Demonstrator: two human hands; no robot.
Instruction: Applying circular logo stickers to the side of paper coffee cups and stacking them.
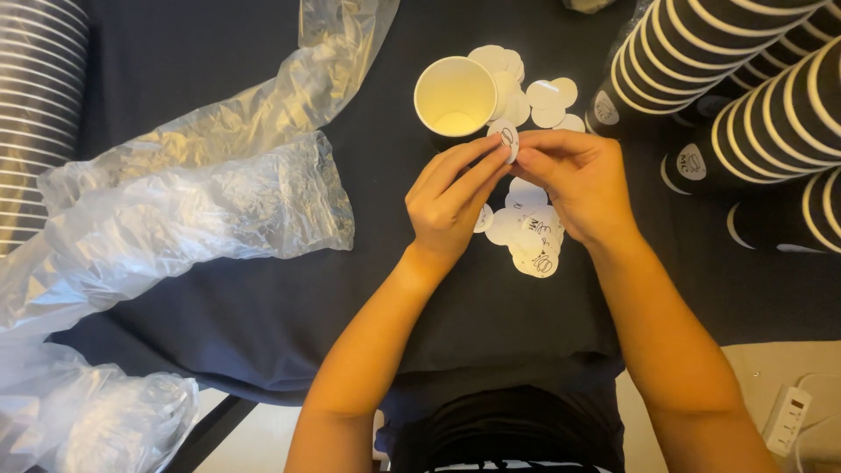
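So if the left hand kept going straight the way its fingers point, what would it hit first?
Probably the round sticker pinched at its fingertips, with the right hand on the far side. Just past it stands the open paper cup; depth is hard to judge.

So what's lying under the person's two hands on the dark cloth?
A heap of white round stickers shows between and below the left hand and right hand, which together pinch one sticker. How many more the hands cover cannot be seen.
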